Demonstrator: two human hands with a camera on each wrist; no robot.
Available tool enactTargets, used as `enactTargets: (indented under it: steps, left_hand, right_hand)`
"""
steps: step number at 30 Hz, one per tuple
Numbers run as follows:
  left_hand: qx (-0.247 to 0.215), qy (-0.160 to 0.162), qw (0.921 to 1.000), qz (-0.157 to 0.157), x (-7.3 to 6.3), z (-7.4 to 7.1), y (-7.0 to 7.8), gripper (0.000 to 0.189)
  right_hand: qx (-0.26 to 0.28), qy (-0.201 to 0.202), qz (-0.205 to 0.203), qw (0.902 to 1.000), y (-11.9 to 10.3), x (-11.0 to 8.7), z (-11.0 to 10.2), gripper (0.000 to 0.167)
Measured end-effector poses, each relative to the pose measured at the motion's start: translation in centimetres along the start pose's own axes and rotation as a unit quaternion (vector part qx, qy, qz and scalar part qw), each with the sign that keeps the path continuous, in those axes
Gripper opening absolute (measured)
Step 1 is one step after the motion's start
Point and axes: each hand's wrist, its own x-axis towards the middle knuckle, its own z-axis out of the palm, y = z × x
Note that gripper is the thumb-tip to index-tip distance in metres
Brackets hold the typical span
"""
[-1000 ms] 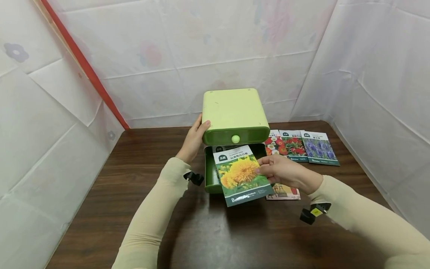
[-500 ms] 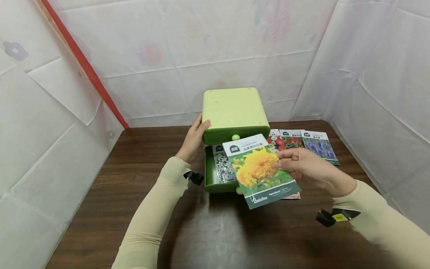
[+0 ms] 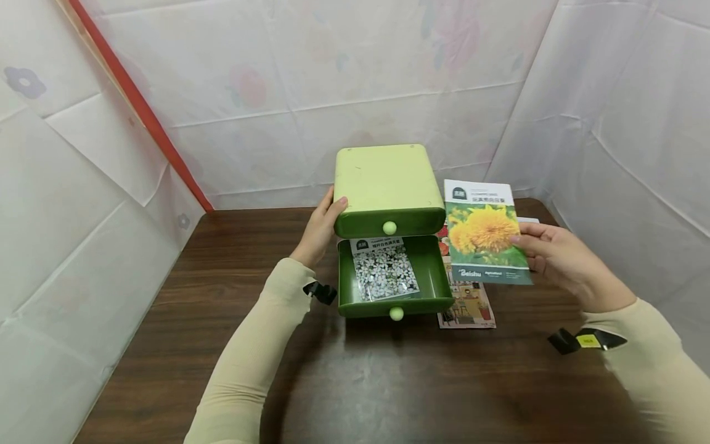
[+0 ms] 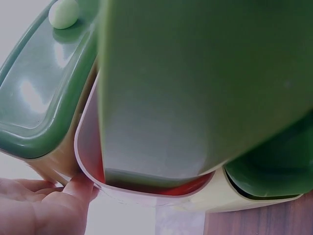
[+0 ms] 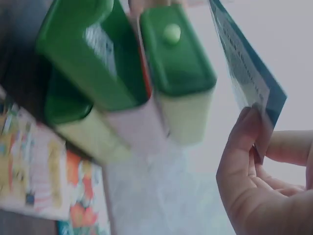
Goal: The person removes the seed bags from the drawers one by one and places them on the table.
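In the head view, my right hand [image 3: 571, 259] pinches the right edge of a seed packet [image 3: 482, 234] with a yellow sunflower picture, held upright above the table. The right wrist view shows this packet [image 5: 244, 68] from its side, between thumb and fingers. My left hand [image 3: 316, 231] rests against the left side of a green drawer box [image 3: 385, 176], its thumb at the front corner. The lower drawer [image 3: 435, 277] is pulled out. A packet with small white flowers [image 3: 385, 271] lies inside. In the left wrist view, the left hand [image 4: 49, 203] touches the box's side.
Right of the box lies a pink illustrated packet [image 3: 466, 308]. More flower packets are mostly hidden behind the held one; a pale edge of one [image 3: 528, 220] shows. Pale cloth walls [image 3: 627, 154] enclose the brown wooden table [image 3: 222, 296].
My right hand has lifted the sunflower packet out from over the drawer and carried it right, turning it more upright. The white-flower packet has come into view. My left hand has stayed still.
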Motion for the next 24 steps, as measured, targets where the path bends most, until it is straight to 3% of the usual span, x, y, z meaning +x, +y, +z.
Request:
enactTargets:
  steps: [5, 11, 16, 18, 22, 24]
  left_hand:
    - [0.003, 0.004, 1.0, 0.001, 0.0, 0.1, -0.1, 0.076]
    - [0.007, 0.007, 0.9999, 0.006, 0.0, 0.2, -0.1, 0.077]
    - [0.007, 0.01, 0.9999, 0.006, 0.0, 0.2, -0.1, 0.077]
    - [0.008, 0.009, 0.9999, 0.004, 0.0, 0.2, -0.2, 0.077]
    - [0.003, 0.007, 1.0, 0.001, 0.0, 0.1, -0.2, 0.074]
    - [-0.002, 0.005, 1.0, -0.001, 0.0, 0.1, -0.2, 0.073]
  right_hand:
    - [0.015, 0.045, 0.025, 0.9986, 1.8, 0.5, -2.9, 0.016]
    - [-0.077, 0.103, 0.082, 0.9882, 4.4, 1.0, -5.3, 0.021]
    - [-0.044, 0.116, 0.109, 0.9863, 7.1, 1.1, -6.7, 0.008]
    - [-0.06, 0.118, 0.114, 0.9847, 8.3, 1.1, -7.0, 0.024]
    - [-0.142, 0.114, 0.133, 0.9744, 10.2, 1.2, -7.4, 0.068]
    - [-0.18, 0.111, 0.149, 0.9659, 11.0, 1.3, -7.6, 0.072]
